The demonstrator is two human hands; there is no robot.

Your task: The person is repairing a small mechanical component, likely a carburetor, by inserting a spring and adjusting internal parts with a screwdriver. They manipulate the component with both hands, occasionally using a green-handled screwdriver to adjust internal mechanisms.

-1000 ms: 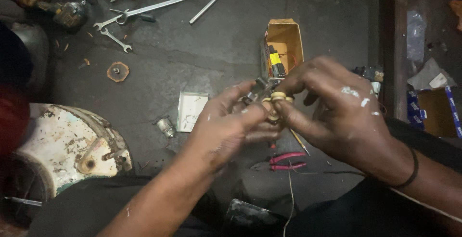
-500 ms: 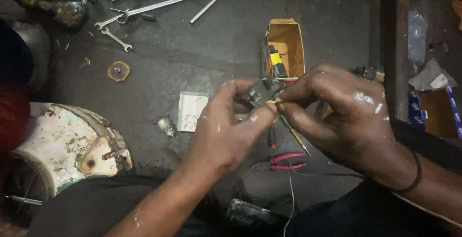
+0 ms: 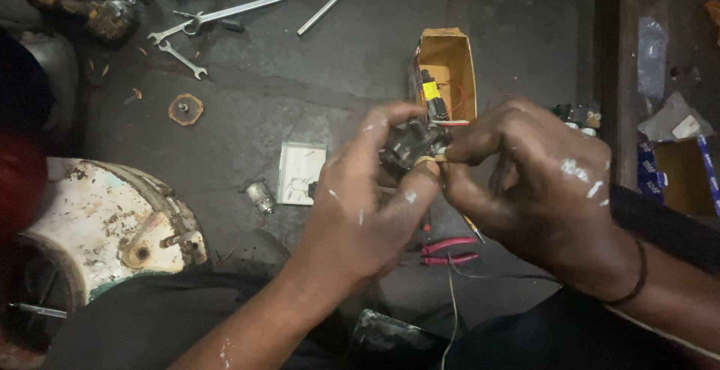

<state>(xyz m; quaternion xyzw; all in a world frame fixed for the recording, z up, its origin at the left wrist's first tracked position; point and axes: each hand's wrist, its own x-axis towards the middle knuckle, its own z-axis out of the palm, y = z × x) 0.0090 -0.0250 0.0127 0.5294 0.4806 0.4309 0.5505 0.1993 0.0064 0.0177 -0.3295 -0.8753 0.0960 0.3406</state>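
Two of our paint-flecked hands, left hand (image 3: 360,212) and right hand (image 3: 540,190), pinch one small dark, knobby part (image 3: 412,145) with a pale ring between fingertips, above two pink-handled pliers grips (image 3: 448,251) and near one open cardboard box (image 3: 457,58).

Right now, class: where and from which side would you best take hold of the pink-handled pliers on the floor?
Grip the pink-handled pliers by the two handles, probably coming from the right: they lie flat with the handle ends pointing right, while the jaw end is hidden under the left hand. The right hand is nearer.
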